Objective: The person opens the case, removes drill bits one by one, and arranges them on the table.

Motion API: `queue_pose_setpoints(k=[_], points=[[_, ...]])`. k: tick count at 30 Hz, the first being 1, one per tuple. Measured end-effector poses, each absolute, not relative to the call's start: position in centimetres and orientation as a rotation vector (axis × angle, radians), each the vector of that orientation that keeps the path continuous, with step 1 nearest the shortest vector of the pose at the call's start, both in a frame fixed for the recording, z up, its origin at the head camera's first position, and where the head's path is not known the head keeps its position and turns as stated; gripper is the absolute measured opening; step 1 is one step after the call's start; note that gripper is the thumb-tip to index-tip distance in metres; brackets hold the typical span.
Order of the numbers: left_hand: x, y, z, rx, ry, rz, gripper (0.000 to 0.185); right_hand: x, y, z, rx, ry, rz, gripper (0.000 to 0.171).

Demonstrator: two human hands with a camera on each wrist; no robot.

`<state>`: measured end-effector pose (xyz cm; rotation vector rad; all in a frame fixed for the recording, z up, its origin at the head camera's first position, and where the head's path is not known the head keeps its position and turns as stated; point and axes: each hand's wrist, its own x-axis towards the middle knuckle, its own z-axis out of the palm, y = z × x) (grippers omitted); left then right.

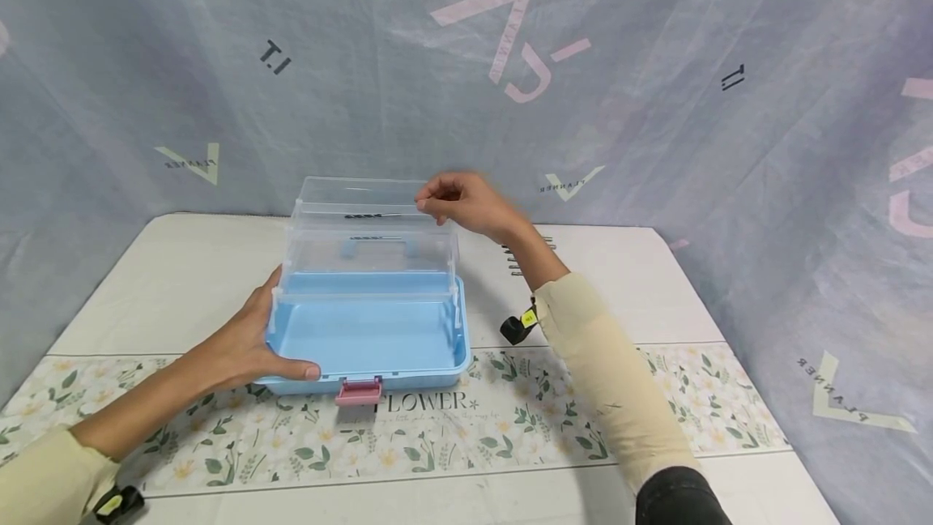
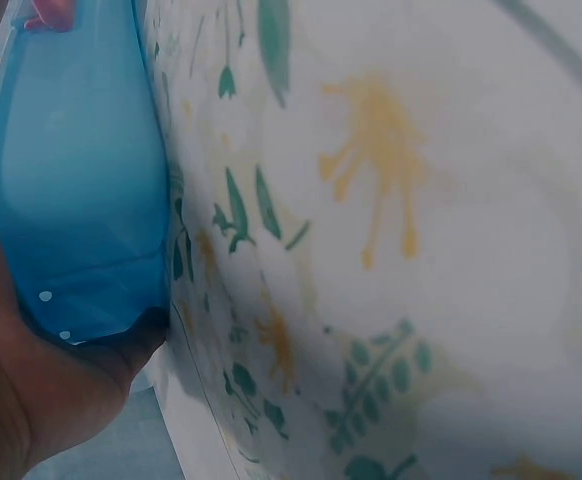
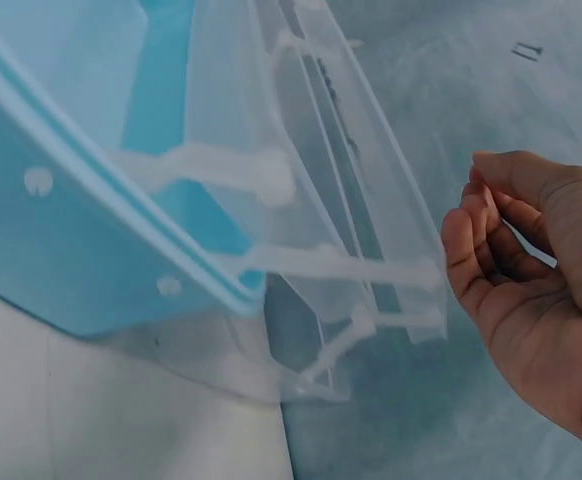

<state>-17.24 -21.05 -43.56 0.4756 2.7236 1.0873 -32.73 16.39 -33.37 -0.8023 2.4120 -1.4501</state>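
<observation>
A light blue plastic storage box stands on the table with its clear trays raised in tiers at the back. At its front hangs a pink latch, folded down. My left hand grips the box's left end, the thumb along the front rim; in the left wrist view this hand wraps the blue end wall. By the top right corner of the trays is my right hand. In the right wrist view the right hand has curled fingers and thumb tip meeting, with nothing visible between them, beside the tray edge.
A spiral-bound notebook lies behind the right forearm. The white tabletop carries a flower-printed band. Grey printed cloth hangs close behind the table and along its sides.
</observation>
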Motion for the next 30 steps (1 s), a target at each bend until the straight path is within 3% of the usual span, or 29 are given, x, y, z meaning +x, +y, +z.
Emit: queue_pose_setpoints(k=[10, 30], points=[[-17.3, -21.0, -43.5, 0.485, 2.711, 1.122, 0.17, -33.1, 13.3, -33.9, -0.917, 2.564, -1.208, 0.026], [-17.2, -20.9, -43.3, 0.451, 2.716, 1.071, 0.169, -32.8, 11.4, -33.9, -0.871, 2.695, -0.933, 0.027]])
